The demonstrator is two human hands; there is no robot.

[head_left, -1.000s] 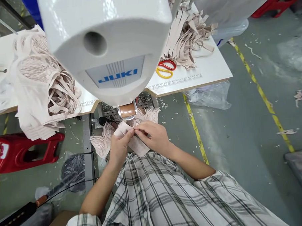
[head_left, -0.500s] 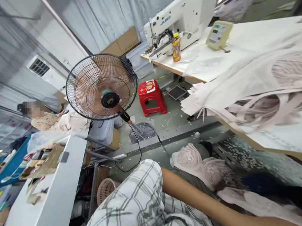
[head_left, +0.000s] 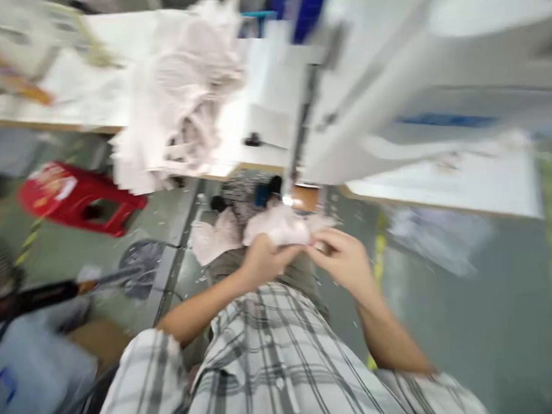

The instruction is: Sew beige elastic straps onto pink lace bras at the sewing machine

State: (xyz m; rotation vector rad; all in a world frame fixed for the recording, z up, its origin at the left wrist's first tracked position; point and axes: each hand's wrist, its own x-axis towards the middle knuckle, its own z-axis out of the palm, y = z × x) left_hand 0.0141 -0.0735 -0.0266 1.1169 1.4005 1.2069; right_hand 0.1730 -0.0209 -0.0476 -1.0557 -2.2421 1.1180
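Observation:
A pale pink bra [head_left: 277, 224] lies across my lap, just under the needle end of the sewing machine [head_left: 381, 98]. My left hand [head_left: 265, 260] is closed on the bra's near edge. Close beside it, my right hand [head_left: 345, 260] pinches the same edge, thumb and fingertips together near the left fingertips. One cup [head_left: 216, 237] hangs out to the left of my hands. Motion blur hides the exact part of the edge between my fingers.
On the white table [head_left: 263, 122] to the left lies a heap of pale pink bras [head_left: 183, 83]. A red stool [head_left: 83, 200] stands on the floor at left, with the fan's pole [head_left: 46, 297] nearer me. A clear plastic bag [head_left: 437, 236] lies under the table's right side.
My view has swung right and down, from the fan to my lap and the machine. Both hands now show together at the bra; earlier only one forearm was visible.

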